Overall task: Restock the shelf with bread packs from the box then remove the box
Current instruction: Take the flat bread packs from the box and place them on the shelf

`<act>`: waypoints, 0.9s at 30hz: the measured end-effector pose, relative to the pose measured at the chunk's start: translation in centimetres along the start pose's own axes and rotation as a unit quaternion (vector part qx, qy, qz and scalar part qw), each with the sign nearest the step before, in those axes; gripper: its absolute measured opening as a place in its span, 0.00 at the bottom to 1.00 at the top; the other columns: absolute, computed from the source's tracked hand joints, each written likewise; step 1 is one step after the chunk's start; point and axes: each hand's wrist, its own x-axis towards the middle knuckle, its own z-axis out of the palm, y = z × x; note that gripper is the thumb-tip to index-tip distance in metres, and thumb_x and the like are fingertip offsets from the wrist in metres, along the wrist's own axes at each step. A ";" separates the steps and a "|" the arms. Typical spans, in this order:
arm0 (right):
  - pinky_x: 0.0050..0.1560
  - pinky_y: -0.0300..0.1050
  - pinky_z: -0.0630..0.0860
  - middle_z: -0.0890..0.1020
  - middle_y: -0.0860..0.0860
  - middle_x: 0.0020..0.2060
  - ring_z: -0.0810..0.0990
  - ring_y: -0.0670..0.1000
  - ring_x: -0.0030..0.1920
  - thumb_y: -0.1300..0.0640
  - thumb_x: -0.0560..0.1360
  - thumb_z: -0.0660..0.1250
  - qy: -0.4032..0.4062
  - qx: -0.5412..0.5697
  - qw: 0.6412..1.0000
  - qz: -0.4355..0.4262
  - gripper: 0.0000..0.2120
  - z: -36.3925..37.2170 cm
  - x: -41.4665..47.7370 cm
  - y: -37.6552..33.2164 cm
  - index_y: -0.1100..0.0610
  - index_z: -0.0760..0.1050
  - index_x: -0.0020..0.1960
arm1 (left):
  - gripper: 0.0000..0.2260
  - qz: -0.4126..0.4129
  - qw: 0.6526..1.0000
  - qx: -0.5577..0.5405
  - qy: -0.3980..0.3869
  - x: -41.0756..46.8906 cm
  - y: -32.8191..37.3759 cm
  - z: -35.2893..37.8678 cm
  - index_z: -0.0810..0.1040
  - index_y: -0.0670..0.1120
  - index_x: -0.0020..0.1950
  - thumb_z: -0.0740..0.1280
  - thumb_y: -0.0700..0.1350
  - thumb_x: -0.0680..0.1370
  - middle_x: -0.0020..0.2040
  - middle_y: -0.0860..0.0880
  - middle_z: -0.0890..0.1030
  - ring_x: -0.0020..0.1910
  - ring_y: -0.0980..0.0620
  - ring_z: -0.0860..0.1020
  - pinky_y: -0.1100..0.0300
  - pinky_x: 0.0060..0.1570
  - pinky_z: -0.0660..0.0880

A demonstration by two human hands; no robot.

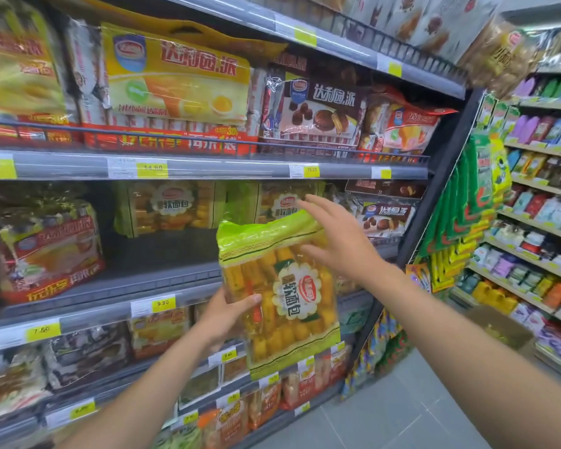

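— Room is seen on the grey shelf [162,280]: a bare stretch lies between the red-labelled packs [51,251] at the left and the bread packs [172,207] standing at the back.

— How is the bread pack [280,294] held?

— It is gripped upright at its lower left edge by the left hand [227,314], thumb across the front. The right hand [334,243] is spread wide at its upper right, fingers unclosed.

— And the box [499,328]?

— It is glimpsed low at the right, blurred.
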 end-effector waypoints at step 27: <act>0.65 0.67 0.75 0.85 0.52 0.58 0.81 0.58 0.63 0.41 0.52 0.86 -0.001 0.615 0.656 0.438 0.41 11.9 -9.5 0.6 0.50 0.80 0.62 | 0.38 0.019 0.967 -0.224 0.124 -4.5 -1.3 -7.1 0.67 0.54 0.76 0.78 0.60 0.70 0.72 0.44 0.74 0.66 0.45 0.76 0.37 0.58 0.79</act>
